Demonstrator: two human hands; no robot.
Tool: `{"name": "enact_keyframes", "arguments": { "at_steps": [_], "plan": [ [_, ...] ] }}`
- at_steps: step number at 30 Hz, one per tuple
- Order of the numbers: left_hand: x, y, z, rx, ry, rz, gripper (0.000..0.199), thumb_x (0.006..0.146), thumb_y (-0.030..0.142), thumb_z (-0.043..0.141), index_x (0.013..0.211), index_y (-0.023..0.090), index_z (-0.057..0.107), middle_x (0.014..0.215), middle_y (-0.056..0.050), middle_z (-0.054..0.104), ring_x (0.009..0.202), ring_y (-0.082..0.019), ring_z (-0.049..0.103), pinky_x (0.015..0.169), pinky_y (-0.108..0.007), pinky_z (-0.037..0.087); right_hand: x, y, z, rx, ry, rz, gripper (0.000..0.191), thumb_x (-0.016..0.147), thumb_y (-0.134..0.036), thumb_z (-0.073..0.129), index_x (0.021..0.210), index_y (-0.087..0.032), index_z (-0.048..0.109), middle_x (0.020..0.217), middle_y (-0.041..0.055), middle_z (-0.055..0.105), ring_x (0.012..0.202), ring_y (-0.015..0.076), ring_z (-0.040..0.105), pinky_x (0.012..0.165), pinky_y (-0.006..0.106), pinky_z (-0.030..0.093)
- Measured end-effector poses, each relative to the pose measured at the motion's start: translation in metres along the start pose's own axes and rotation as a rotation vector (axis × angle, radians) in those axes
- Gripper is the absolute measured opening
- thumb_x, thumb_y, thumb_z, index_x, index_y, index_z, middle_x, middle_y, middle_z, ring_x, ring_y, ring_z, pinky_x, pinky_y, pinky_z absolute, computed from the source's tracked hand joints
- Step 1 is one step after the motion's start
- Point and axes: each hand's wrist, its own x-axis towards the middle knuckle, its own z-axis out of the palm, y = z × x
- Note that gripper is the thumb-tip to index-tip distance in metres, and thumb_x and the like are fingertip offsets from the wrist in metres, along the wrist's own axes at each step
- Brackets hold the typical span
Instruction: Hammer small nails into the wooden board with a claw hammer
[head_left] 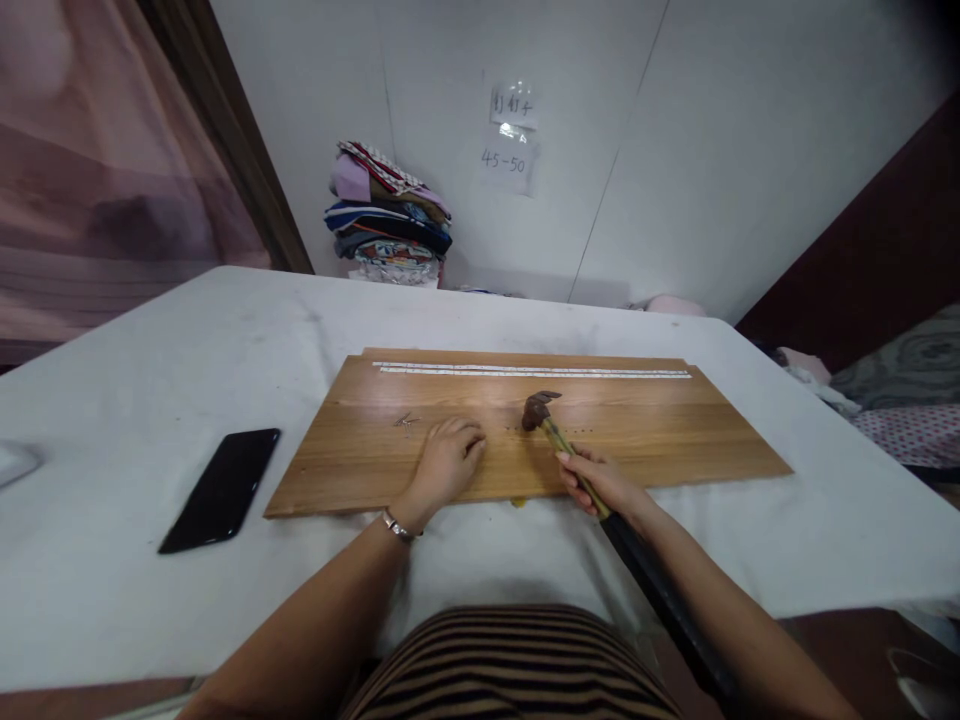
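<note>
Seen from above, a person sits at the near edge of a white tabletop, striped clothing at the bottom of the view.

Nearest, the right hand is wrapped shut around the yellow-and-black handle of a hammer, gripping high up near the head. The long dark end of the handle trails back along the forearm toward the near edge. The hammer's head rests on a wooden board lying across the middle of the tabletop.

Just to its left, the left hand is curled on the board, fingertips drawn together; whether they pinch a nail is too small to tell. A bracelet sits at the wrist.

A row of tiny dark dots, likely nails, runs along the board by the hammer head, and a small loose cluster of nails lies left of the left hand.

Risk: the fingers lie close to the hammer head, so a glancing blow could strike them or bend a nail. The choked-up grip limits control.

A black phone lies toward the left edge, near enough to be jolted.

Farther back, white strips line the board's far edge. Folded fabrics are stacked against the wall.
</note>
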Motion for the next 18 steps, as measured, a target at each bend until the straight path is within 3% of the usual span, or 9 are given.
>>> {"name": "enact_keyframes", "arguments": {
  "at_steps": [5, 11, 15, 18],
  "plan": [
    [0.001, -0.002, 0.001, -0.06, 0.03, -0.018, 0.018, 0.091, 0.021, 0.055, 0.093, 0.019, 0.073, 0.108, -0.008, 0.074, 0.107, -0.025, 0.064, 0.103, -0.044, 0.046, -0.001, -0.004, -0.001, -0.011, 0.003, 0.008, 0.051, 0.07, -0.067, 0.071, 0.073, -0.024, 0.045, 0.047, -0.0111, 0.045, 0.03, 0.0047, 0.033, 0.03, 0.02, 0.025],
    [0.005, 0.015, -0.002, -0.378, 0.114, -0.097, 0.023, 0.091, 0.03, 0.052, 0.098, 0.019, 0.071, 0.109, -0.009, 0.074, 0.105, -0.023, 0.066, 0.1, -0.04, 0.049, 0.005, -0.028, 0.0, 0.104, 0.105, 0.004, 0.034, 0.077, -0.049, 0.066, 0.094, -0.021, 0.057, 0.057, -0.0095, 0.053, 0.034, 0.006, 0.04, 0.031, 0.018, 0.029],
    [0.023, 0.045, -0.015, -0.637, 0.037, -0.184, 0.031, 0.092, 0.042, 0.055, 0.108, 0.019, 0.069, 0.115, -0.009, 0.073, 0.11, -0.023, 0.065, 0.102, -0.039, 0.048, 0.026, -0.046, 0.014, 0.187, 0.137, -0.127, 0.025, 0.081, -0.039, 0.058, 0.098, -0.02, 0.059, 0.059, -0.0082, 0.052, 0.038, 0.0073, 0.043, 0.033, 0.018, 0.032],
    [0.047, 0.064, -0.024, -0.9, -0.067, -0.265, 0.043, 0.094, 0.056, 0.051, 0.102, 0.017, 0.068, 0.102, -0.009, 0.074, 0.094, -0.021, 0.069, 0.09, -0.036, 0.054, 0.051, -0.051, 0.038, 0.208, 0.162, -0.274, 0.028, 0.085, -0.042, 0.056, 0.103, -0.021, 0.059, 0.064, -0.006, 0.056, 0.044, 0.0097, 0.048, 0.038, 0.02, 0.039]
  ]
}}
